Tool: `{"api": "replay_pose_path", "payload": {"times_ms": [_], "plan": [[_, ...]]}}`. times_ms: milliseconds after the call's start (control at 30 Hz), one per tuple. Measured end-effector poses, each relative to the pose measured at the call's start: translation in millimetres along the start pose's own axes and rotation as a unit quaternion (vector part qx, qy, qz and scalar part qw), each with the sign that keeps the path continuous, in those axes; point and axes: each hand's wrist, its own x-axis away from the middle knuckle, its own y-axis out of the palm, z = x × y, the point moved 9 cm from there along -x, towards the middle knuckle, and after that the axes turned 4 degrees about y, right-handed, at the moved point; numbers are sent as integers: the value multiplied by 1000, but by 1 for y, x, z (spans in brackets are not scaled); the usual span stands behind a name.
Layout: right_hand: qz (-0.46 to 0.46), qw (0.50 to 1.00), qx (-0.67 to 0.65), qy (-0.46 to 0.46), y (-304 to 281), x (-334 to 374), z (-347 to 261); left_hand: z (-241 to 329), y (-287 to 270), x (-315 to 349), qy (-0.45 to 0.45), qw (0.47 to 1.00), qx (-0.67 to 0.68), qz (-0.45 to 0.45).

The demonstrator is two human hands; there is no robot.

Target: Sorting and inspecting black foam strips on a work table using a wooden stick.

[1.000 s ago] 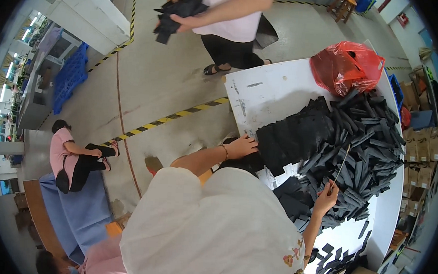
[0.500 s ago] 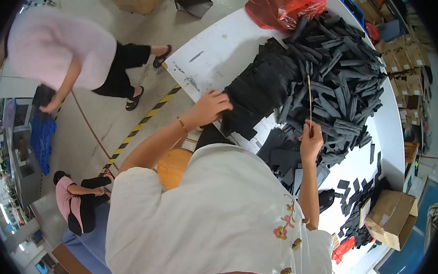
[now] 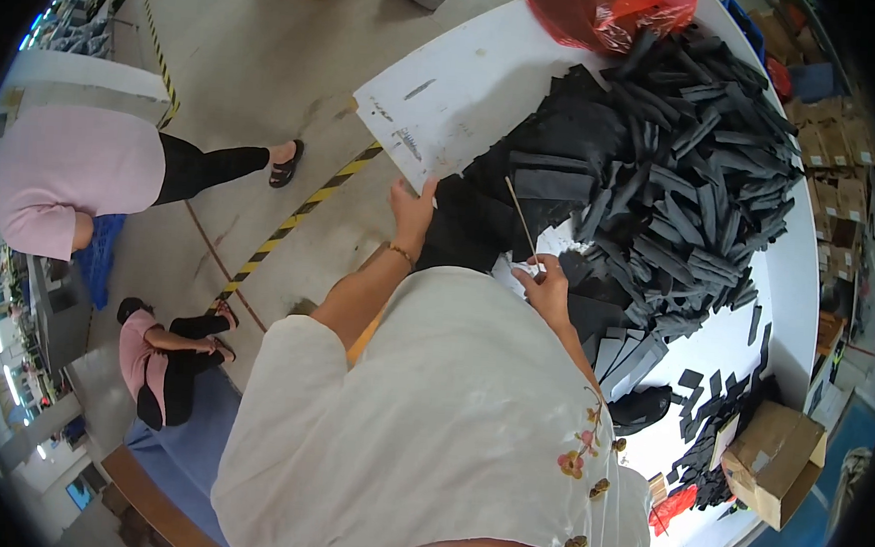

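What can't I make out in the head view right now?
Head view:
Red bag: top cut off by the upper edge.
Dark strip pile: lower strips hidden under the upper ones.
Thin stick: held end hidden by the right grip.

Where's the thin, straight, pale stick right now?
In the head view, just right of centre: the thin, straight, pale stick is in the person's right hand, its tip over flat black pieces, left of the dark grey strip heap.

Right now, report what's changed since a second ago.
The right hand swung left, its stick moving from the strip pile to the black sheets, where strips now lie. A co-worker walked away from the table. The stick stays held, the red bag unmoved.
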Motion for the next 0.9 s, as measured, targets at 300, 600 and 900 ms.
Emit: {"api": "replay_pose_path", "payload": {"times_ms": [300, 600, 900], "plan": [[115, 972, 178, -98, -8, -25, -30, -63, 25, 46, -185, 967, 64, -166], [102, 987, 94, -86, -49, -53, -33, 13, 73, 34, 125, 974, -1, -187], [29, 999, -3, -22, -37, -91, 2, -5, 130, 28, -16, 974, -89, -206]]}}
